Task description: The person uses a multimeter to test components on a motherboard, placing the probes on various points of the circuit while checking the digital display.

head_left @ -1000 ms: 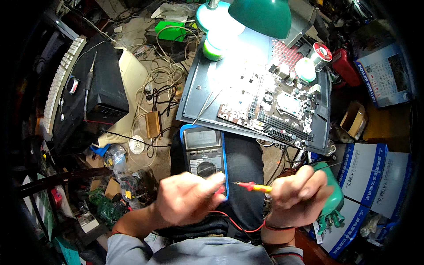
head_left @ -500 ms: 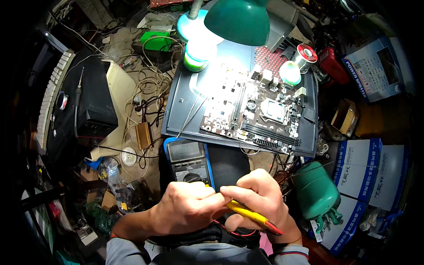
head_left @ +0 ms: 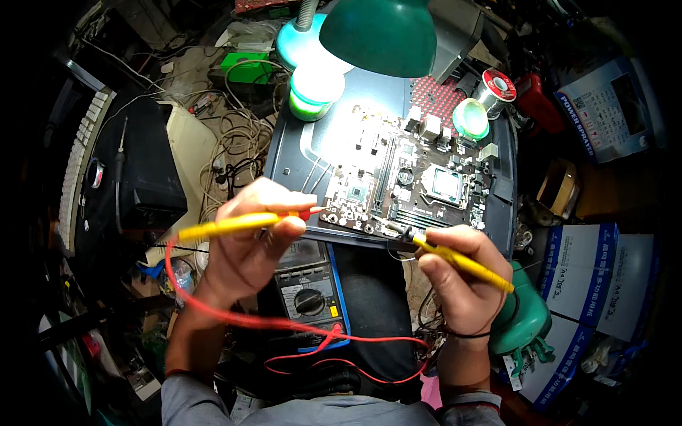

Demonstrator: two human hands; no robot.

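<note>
My left hand [head_left: 252, 241] is closed around a yellow multimeter probe [head_left: 231, 226] with a red tip, which points at the near left corner of the motherboard [head_left: 383, 177]. Whether that tip touches the board I cannot tell. Between the fingers of my right hand [head_left: 465, 277] is a second yellow probe [head_left: 465, 266] with a black tip, held at the board's near edge. A red lead [head_left: 234, 317] loops from the left probe toward the multimeter [head_left: 310, 291], a black-and-blue meter lying below the board. Its display is partly hidden by my left hand.
A green lamp [head_left: 380, 35] lights the dark work surface [head_left: 284, 181]. Tweezers [head_left: 316, 174] lie left of the board, beyond my left hand. A lidded tub [head_left: 315, 92] and a solder spool [head_left: 495, 92] stand behind. A green bottle [head_left: 522, 312] is at right; a soldering iron [head_left: 120, 160] lies left.
My hands were together over the meter with a yellow probe. They have moved apart and forward to the motherboard, each now holding a probe. The red lead has swung out left.
</note>
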